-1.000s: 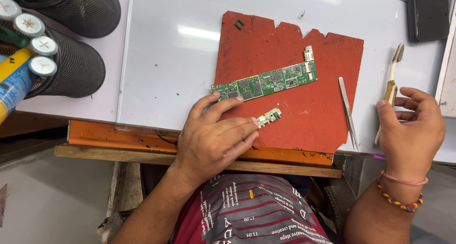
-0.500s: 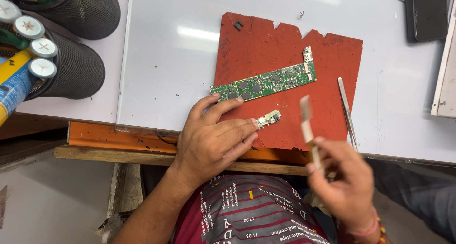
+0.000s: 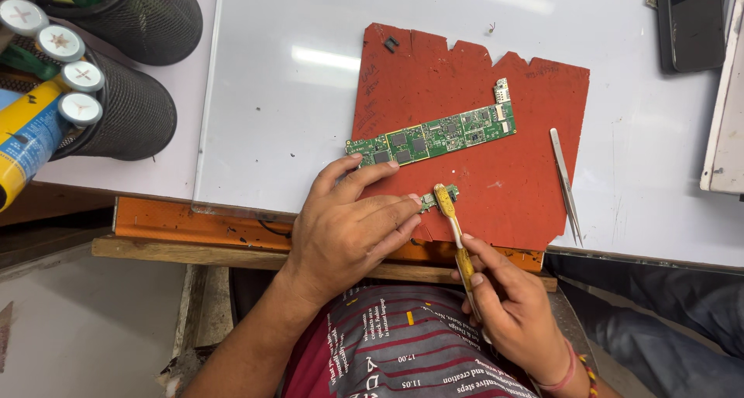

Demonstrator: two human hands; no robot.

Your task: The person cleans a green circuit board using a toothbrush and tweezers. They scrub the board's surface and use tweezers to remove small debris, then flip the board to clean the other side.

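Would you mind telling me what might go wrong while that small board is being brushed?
The left hand pins the small circuit board only at one end, so the brush in the right hand might flick it loose. Bristles could also snag its tiny components. The long circuit board lies close by and might get knocked.

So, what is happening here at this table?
A person sits at a white table with a red mat on it. The left hand pins a small board on the mat. The right hand holds a toothbrush, its head on that board. A long circuit board lies above, tweezers to the right.
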